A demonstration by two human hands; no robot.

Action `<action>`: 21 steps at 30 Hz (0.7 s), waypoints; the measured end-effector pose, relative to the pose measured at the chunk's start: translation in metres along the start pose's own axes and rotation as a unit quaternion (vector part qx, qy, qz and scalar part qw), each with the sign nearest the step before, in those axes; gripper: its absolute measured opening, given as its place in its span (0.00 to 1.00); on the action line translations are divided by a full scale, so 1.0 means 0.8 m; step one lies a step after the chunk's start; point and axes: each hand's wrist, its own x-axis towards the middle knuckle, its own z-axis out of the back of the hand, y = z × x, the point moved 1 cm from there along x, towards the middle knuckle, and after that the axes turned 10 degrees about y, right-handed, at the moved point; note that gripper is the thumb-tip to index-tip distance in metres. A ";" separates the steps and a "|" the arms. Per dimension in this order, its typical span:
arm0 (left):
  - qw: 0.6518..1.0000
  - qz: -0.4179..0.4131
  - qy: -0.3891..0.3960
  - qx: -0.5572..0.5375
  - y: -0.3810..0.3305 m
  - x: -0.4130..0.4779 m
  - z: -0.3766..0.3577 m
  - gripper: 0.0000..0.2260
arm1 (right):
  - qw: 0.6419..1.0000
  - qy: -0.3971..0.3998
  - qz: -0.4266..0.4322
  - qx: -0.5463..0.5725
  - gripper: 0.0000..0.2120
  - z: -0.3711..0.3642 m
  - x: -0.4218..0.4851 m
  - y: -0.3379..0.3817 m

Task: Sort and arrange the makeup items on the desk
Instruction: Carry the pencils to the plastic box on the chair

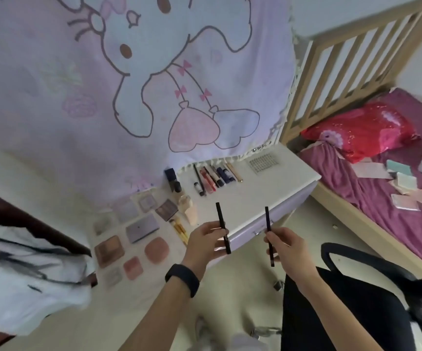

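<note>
Head | left hand [205, 243] pinching left pencil [220, 216], right hand [287, 245] pinching right pencil [268, 220] | sorting slim pens (likely) | needing parallel placing beside pen row [215, 177]

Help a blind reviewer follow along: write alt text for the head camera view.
A person's left hand holds a slim black pencil upright, and the right hand a second black pencil, at a white desk. On it lie a row of tube cosmetics and flat palettes; a cartoon rabbit cloth hangs behind.
</note>
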 end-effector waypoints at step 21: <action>0.979 0.063 -0.104 0.162 -0.076 0.293 -0.004 0.09 | 0.978 0.041 -0.071 -0.192 0.06 0.032 0.337 0.029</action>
